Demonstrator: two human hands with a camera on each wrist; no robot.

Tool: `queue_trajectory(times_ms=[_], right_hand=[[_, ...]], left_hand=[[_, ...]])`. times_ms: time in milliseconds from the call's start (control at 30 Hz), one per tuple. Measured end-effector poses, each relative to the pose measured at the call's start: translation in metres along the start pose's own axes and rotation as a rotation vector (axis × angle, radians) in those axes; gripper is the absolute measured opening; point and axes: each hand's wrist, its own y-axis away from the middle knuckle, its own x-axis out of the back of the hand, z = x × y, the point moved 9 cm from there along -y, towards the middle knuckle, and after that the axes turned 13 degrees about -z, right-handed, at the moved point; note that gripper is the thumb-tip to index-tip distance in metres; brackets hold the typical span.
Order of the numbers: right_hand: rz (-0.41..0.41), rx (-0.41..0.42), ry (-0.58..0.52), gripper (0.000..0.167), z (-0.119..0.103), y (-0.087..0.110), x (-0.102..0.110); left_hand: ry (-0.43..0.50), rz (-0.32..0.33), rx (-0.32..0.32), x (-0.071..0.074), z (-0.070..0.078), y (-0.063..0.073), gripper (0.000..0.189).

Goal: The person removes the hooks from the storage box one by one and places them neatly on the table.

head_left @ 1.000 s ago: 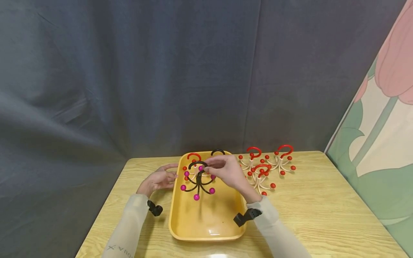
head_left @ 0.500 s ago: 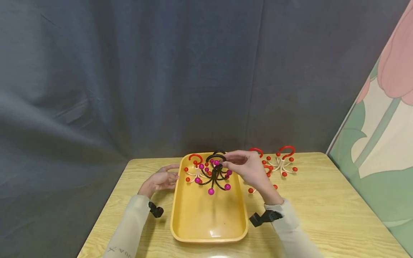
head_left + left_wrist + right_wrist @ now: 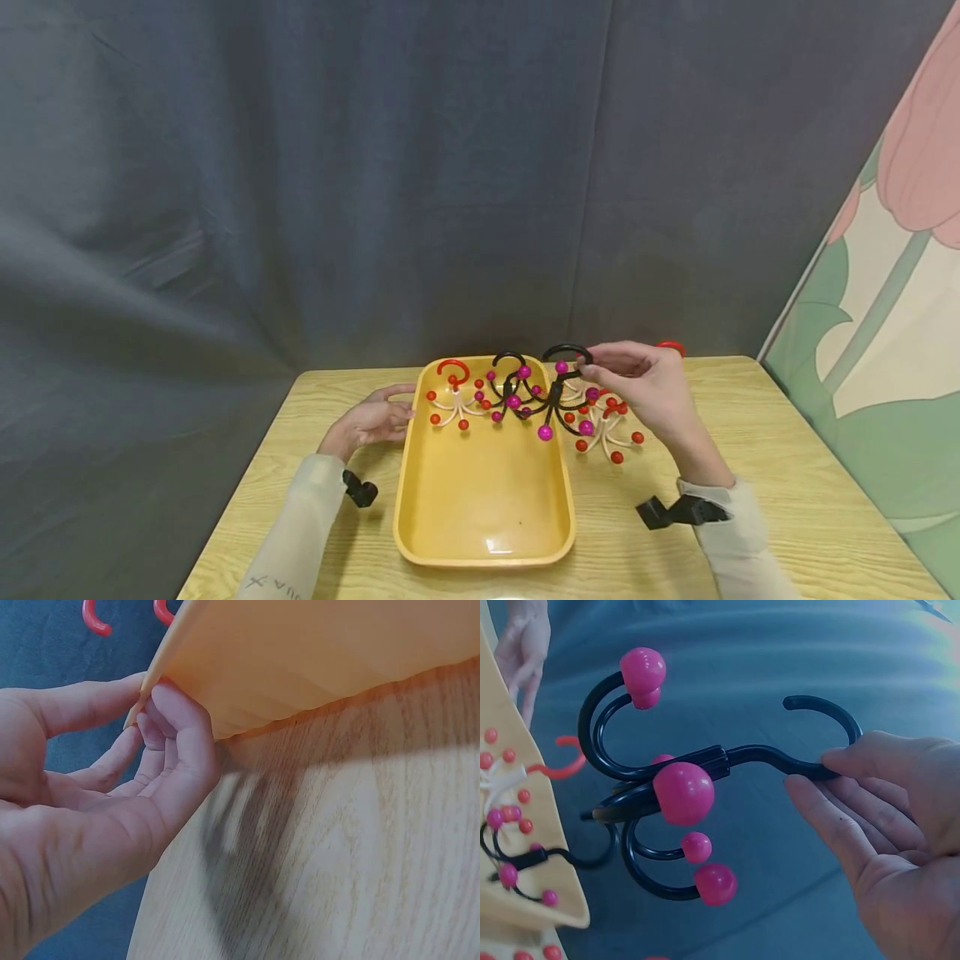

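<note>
My left hand (image 3: pixel 375 421) pinches the left rim of a yellow tray (image 3: pixel 483 500) between thumb and fingers, plain in the left wrist view. My right hand (image 3: pixel 651 387) grips the curved top of a black multi-arm hanging hook (image 3: pixel 555 396) with pink ball tips. Its arms hang in the air over the tray's right rim; in the right wrist view, the held hook (image 3: pixel 720 761) shows between thumb and fingers. Inside the tray's far end are another black hanging hook (image 3: pixel 507 390) and a cream hanging hook (image 3: pixel 455 400) with a red top.
Cream hanging hooks with red balls stand on the wooden table right of the tray, one (image 3: pixel 602 433) nearest. Another's red top (image 3: pixel 670 346) shows behind my right hand, which hides the rest. A dark curtain (image 3: pixel 375 183) backs the table (image 3: pixel 712 492).
My right hand has carried the black hanging hook rightward from above the tray's middle to its right rim. My left hand stays on the tray.
</note>
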Motion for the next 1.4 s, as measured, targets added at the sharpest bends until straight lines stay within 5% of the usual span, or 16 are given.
queue_trajectory(times_ms=[400,733,1167,1400], right_hand=[[0.088,-0.133,0.130,0.029,0.022,0.037,0.056],[0.204,-0.149,0.233,0.032,0.032,0.061,0.099],[0.282,-0.212,0.062,0.027,0.068,0.089,0.141],[0.306,-0.233,0.063,0.025,0.087,0.095,0.152]], left_hand=[[-0.007,-0.016,-0.008,-0.003,-0.001,0.001,0.067],[-0.001,-0.008,-0.012,-0.004,0.001,0.000,0.067],[0.002,-0.013,-0.018,-0.003,-0.001,0.001,0.068],[0.015,-0.004,-0.013,-0.004,-0.001,0.001,0.068]])
